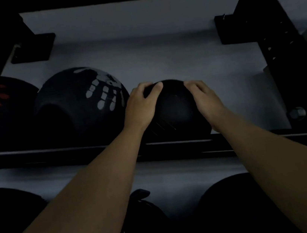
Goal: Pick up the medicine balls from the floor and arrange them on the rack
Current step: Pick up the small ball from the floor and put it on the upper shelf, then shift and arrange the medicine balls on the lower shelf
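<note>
right now the small black ball (173, 105) sits between both hands on the rack rail (171, 143), the left hand (140, 106) cupping its 9 o'clock side and the right hand (204, 98) its 3 o'clock side, both grasping it. just beside it at 9 o'clock rests the handprint ball (80, 104), so neither hand is nearer.
</note>
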`<state>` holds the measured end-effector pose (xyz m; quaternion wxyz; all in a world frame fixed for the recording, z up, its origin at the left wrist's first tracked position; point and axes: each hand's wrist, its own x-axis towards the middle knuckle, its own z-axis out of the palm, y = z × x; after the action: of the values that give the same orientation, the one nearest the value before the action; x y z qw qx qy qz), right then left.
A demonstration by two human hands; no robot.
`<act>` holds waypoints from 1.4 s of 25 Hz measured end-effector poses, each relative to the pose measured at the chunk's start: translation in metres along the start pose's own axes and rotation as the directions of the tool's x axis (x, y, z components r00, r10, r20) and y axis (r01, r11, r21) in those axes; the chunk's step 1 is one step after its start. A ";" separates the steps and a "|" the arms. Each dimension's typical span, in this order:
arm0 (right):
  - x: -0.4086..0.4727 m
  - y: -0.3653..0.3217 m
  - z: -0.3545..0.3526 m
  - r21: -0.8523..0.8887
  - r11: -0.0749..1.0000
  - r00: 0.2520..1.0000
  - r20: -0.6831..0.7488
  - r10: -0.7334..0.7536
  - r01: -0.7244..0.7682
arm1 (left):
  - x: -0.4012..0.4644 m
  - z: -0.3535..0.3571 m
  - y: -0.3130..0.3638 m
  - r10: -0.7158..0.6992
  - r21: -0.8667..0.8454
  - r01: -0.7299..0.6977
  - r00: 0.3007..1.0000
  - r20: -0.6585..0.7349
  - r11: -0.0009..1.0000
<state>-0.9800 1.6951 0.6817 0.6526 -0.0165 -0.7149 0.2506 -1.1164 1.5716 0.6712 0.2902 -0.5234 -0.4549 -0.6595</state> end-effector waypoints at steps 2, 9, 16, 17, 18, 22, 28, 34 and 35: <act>-0.002 -0.004 -0.001 -0.003 1.000 1.000 0.002 -0.017 0.017 | 0.000 -0.002 0.003 0.006 0.017 -0.006 1.000 0.001 1.000; -0.020 -0.011 -0.004 -0.162 0.985 0.998 -0.007 -0.061 0.059 | -0.019 -0.003 0.014 -0.002 0.138 0.000 1.000 0.019 0.990; -0.082 -0.009 -0.032 -0.340 0.927 0.980 0.168 -0.108 0.160 | -0.083 -0.004 0.032 -0.088 0.257 0.066 0.993 0.076 0.964; -0.091 -0.008 -0.039 -0.372 0.912 0.974 0.204 -0.103 0.175 | -0.093 -0.004 0.035 -0.100 0.280 0.069 0.990 0.096 0.957; -0.101 -0.006 -0.047 -0.395 0.899 0.965 0.243 -0.094 0.187 | -0.106 -0.004 0.036 -0.110 0.313 0.068 0.987 0.119 0.947; -0.144 0.006 -0.093 -0.533 0.784 0.901 0.427 -0.076 0.318 | -0.159 0.002 0.032 -0.107 0.476 -0.012 0.969 0.221 0.879; -0.200 0.004 -0.156 -0.725 0.628 0.897 0.431 0.094 0.283 | -0.227 0.018 0.040 -0.236 0.341 0.098 0.891 0.388 0.935; -0.266 0.007 -0.173 -0.732 0.668 0.942 0.117 0.316 -0.133 | -0.279 0.035 0.037 -0.521 0.117 0.541 0.696 0.494 0.833; -0.276 0.008 -0.173 -0.715 0.683 0.948 0.088 0.305 -0.153 | -0.284 0.035 0.036 -0.535 0.066 0.576 0.703 0.468 0.815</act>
<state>-0.7789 1.6635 0.4276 0.4853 -0.3264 -0.8101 0.0418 -0.9904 1.5619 0.4118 -0.0624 -0.5159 -0.6187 -0.5892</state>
